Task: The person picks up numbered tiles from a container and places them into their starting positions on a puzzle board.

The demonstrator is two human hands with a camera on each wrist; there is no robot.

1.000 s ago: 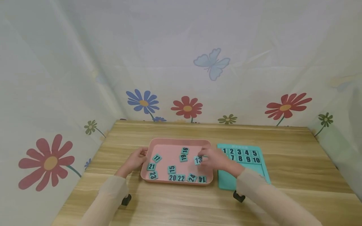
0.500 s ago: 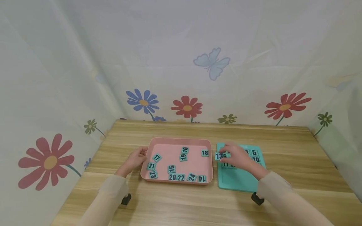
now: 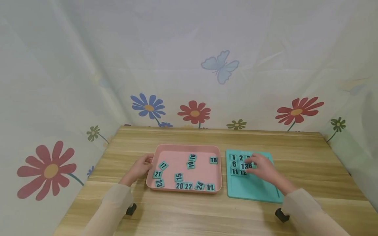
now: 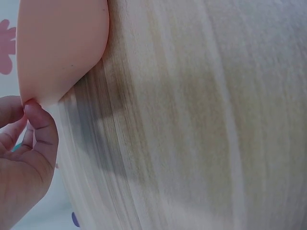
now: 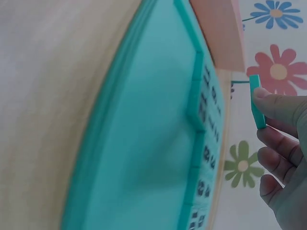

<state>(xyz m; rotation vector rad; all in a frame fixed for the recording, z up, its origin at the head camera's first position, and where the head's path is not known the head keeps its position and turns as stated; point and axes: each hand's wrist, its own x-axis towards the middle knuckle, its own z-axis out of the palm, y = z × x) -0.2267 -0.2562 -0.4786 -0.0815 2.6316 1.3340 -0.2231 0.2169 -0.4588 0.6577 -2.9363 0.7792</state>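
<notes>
My right hand (image 3: pixel 263 167) pinches a number tile marked 13 (image 3: pixel 244 166) between thumb and fingers. In the right wrist view the turquoise tile (image 5: pixel 257 101) shows edge-on, raised above the turquoise number board (image 5: pixel 158 110). In the head view the hand and tile overlap the board's upper rows and hide several of the tiles there. Tiles 11 (image 3: pixel 235 171) and 12 sit in the third row, with the board's lower part bare. At the left end of the pink tray (image 3: pixel 174 156), my left hand (image 3: pixel 141 167) grips the rim between thumb and finger.
Loose number tiles lie scattered in the tray, among them 18 (image 3: pixel 213 160), 15 (image 3: pixel 178 177) and 14 (image 3: pixel 210 187), some turned sideways or upside down. Tray and board stand side by side on a wooden table (image 3: pixel 189 213). A flower-printed cloth (image 3: pixel 165 65) hangs behind.
My right hand has lifted tile 13 out of the tray and carried it right, over the board. Tile 18, hidden before, now shows. The left hand stays on the tray's rim.
</notes>
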